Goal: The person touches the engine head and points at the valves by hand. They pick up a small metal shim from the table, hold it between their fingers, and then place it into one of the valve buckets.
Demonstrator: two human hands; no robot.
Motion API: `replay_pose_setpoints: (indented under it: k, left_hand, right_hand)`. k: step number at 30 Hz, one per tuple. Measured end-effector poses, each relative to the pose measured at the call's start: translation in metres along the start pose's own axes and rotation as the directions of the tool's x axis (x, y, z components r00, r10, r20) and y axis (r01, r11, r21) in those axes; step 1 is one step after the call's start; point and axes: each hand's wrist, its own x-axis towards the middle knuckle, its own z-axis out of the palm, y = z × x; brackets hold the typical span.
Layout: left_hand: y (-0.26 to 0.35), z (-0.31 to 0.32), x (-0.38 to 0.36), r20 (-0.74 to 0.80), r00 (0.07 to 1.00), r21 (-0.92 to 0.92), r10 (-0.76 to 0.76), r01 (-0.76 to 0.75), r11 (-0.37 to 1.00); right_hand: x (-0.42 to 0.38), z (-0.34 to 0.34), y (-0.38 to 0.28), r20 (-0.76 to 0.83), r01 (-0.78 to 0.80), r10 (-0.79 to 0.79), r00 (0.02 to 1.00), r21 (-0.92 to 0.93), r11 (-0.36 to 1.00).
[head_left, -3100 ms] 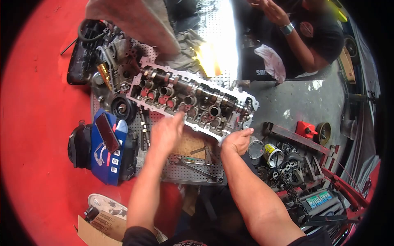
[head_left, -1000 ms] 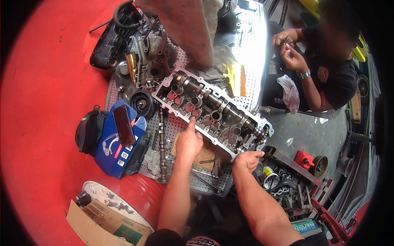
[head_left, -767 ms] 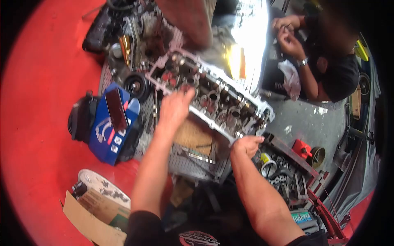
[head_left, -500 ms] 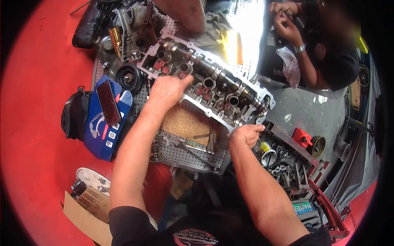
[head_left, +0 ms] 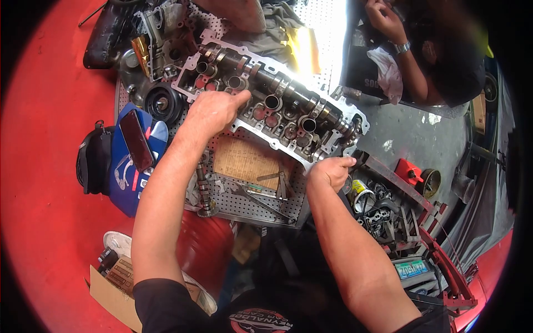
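A metal cylinder head (head_left: 283, 101) slants across the middle of the view, its long camshaft (head_left: 277, 83) lying along the far side. Round tubes and reddish spots line its near half. My left hand (head_left: 216, 112) grips its near edge toward the left, thumb over the top and fingers hidden beneath. At the right end, my right hand (head_left: 331, 171) is closed on the near corner, thumb on top. Below the head, a cardboard piece (head_left: 244, 161) lies on the perforated metal table (head_left: 227, 201). A second camshaft (head_left: 204, 188) rests beside my left forearm.
A black pulley (head_left: 162, 104), a blue box (head_left: 125, 186) with a phone (head_left: 136, 140) on it, and a black bag (head_left: 94, 161) stand left. Another person's hand (head_left: 386, 21) is at the upper right. Engine parts and a red metal frame (head_left: 444, 266) lie lower right.
The cylinder head and both hands have shifted slightly left and up in view, along with much of the scene. More of the second camshaft shows. Both hands keep their grip.
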Motion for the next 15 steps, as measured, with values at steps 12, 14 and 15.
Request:
replay_pose_setpoints:
  k: [12, 14, 15]
  left_hand:
    - [-0.001, -0.008, 0.000, -0.060, 0.995, 0.054, 0.080, -0.077, 0.996]
    - [-0.002, -0.005, -0.004, -0.112, 0.989, 0.030, 0.101, -0.098, 0.995]
    - [-0.002, -0.005, -0.006, -0.128, 0.986, 0.023, 0.110, -0.108, 0.994]
  right_hand:
    - [0.001, -0.002, -0.002, 0.034, -0.052, 0.052, 0.998, 0.002, 0.999]
    - [-0.001, -0.003, -0.003, 0.030, -0.053, 0.053, 0.998, 0.004, 0.999]
    - [-0.001, -0.003, -0.003, 0.028, -0.055, 0.055, 0.998, 0.005, 0.998]
